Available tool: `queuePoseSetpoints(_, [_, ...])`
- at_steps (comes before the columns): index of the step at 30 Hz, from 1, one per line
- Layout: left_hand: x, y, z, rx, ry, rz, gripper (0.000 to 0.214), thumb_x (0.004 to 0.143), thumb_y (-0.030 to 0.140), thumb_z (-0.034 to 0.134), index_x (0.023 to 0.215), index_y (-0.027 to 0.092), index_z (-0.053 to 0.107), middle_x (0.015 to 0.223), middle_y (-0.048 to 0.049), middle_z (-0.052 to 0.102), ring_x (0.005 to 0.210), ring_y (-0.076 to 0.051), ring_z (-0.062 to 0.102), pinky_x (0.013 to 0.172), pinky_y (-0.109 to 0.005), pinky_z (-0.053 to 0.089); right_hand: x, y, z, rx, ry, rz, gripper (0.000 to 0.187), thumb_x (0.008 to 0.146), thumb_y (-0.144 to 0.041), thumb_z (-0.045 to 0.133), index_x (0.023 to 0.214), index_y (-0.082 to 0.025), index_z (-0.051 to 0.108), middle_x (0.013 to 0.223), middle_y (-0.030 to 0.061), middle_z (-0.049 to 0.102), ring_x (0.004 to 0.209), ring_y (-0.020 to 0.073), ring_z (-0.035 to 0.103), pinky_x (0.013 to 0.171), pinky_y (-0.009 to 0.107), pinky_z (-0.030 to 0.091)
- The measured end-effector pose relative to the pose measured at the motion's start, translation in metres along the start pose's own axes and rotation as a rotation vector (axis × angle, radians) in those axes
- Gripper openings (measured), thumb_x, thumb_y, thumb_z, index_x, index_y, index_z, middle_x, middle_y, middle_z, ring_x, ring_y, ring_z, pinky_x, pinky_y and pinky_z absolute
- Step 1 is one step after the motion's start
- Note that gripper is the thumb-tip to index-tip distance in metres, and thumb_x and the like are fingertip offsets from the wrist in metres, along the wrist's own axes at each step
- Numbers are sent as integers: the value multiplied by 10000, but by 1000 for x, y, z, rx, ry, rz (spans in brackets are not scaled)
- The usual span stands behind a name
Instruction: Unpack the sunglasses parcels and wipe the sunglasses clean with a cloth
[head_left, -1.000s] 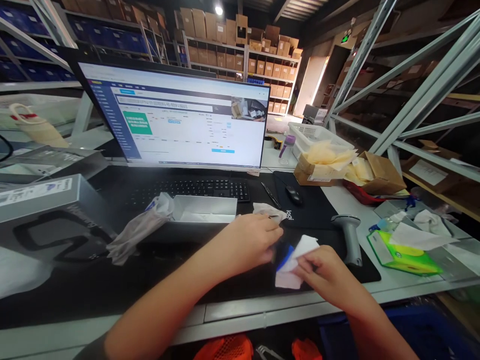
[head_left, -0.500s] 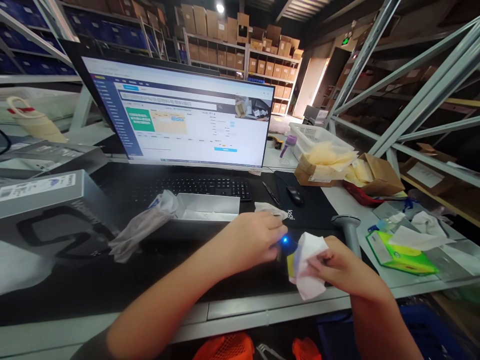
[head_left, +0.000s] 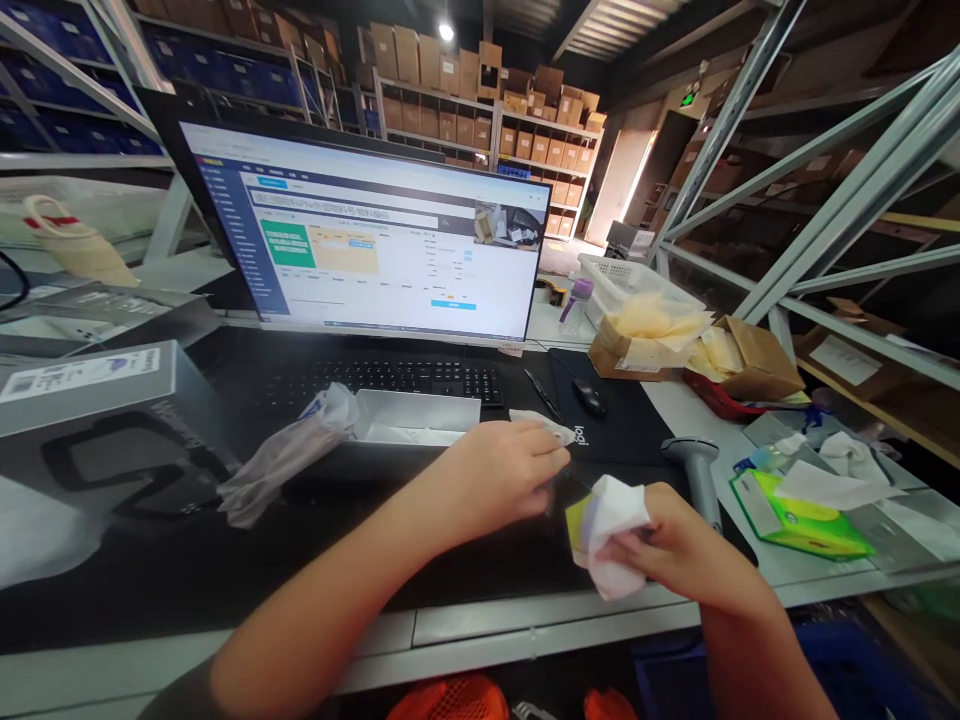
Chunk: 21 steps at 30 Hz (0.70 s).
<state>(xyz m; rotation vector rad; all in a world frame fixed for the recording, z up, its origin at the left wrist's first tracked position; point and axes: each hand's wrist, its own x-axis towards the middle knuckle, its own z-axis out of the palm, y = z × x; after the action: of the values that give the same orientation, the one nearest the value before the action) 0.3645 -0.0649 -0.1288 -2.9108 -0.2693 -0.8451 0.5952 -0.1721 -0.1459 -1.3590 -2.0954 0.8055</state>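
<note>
Right hand (head_left: 675,545) holding white tissue (head_left: 619,510); left hand (head_left: 510,472) nearby.

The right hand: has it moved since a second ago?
Yes, slightly: the right hand, gripping the white wipe, has shifted rightward, closer to the handheld barcode scanner.

The white tissue (head_left: 616,508) looks like matt paper, the bag (head_left: 292,457) wrinkled translucent plastic, the scanner (head_left: 702,482) smooth plastic.

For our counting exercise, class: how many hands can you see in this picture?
2: the left hand, just right of the open grey box, and the right hand, holding a white tissue or cloth, left of the barcode scanner.
</note>
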Motion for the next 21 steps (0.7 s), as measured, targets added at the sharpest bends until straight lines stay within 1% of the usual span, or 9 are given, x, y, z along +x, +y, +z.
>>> queuePoseSetpoints(4, [3,7,10,67,-6,105,54,869,92,611,899,112,651,858,-77,690,881,-227,671,958,-398,553,25,-19,30,-96,291,64,408,899,-266,581,595,-203,317,543,-64,353,513,80,320,496,230,230])
queuePoseSetpoints(6, [1,4,9,81,10,110,86,877,68,590,922,107,651,861,-77,692,896,-224,673,997,-407,538,32,-22,38,-111,392,57,410,885,-263,582,598,-208,295,534,-67,341,507,79,313,498,235,229])
queuePoseSetpoints(8, [-2,-5,2,36,26,79,145,898,114,599,1035,112,649,943,-75,710,930,-207,677,1043,-402,514,31,-17,33,-50,319,34,427,874,-283,610,586,-205,304,536,-68,342,516,78,308,502,228,247])
queuePoseSetpoints(10, [-6,-13,-6,-40,46,40,230,897,160,621,1126,143,638,1048,-61,718,965,-186,676,1075,-380,495,23,-9,18,46,134,11,416,856,-308,655,585,-197,360,556,-66,375,541,80,329,519,216,281])
queuePoseSetpoints(12, [-8,-16,-10,-88,61,14,257,879,172,635,1137,160,644,1086,-50,718,976,-176,676,1100,-367,476,15,-4,5,112,1,4,379,844,-303,672,598,-191,407,578,-62,412,558,82,352,533,210,306])
queuePoseSetpoints(14, [-7,-12,-7,-90,45,1,210,871,172,638,1078,147,662,1020,-55,719,951,-181,680,1105,-372,473,13,-4,0,126,-43,16,391,834,-273,671,581,-192,384,576,-63,416,549,78,345,521,209,301])
queuePoseSetpoints(16, [-4,-4,0,-57,3,33,112,871,164,635,972,138,675,915,-57,707,912,-191,683,1083,-379,491,18,-10,6,84,12,39,438,824,-241,667,556,-197,324,548,-68,383,530,73,317,496,213,270])
queuePoseSetpoints(18, [-1,4,6,5,-14,83,57,873,126,616,884,138,671,852,-56,692,896,-199,684,1063,-381,507,27,-18,17,-11,163,41,451,825,-222,655,558,-201,292,526,-73,355,518,73,295,484,225,235])
queuePoseSetpoints(21, [2,5,6,57,35,103,104,908,114,565,932,138,664,905,-63,708,934,-199,682,1085,-403,496,35,-20,25,-109,351,-17,407,849,-195,600,567,-200,307,524,-67,371,513,79,292,483,234,216])
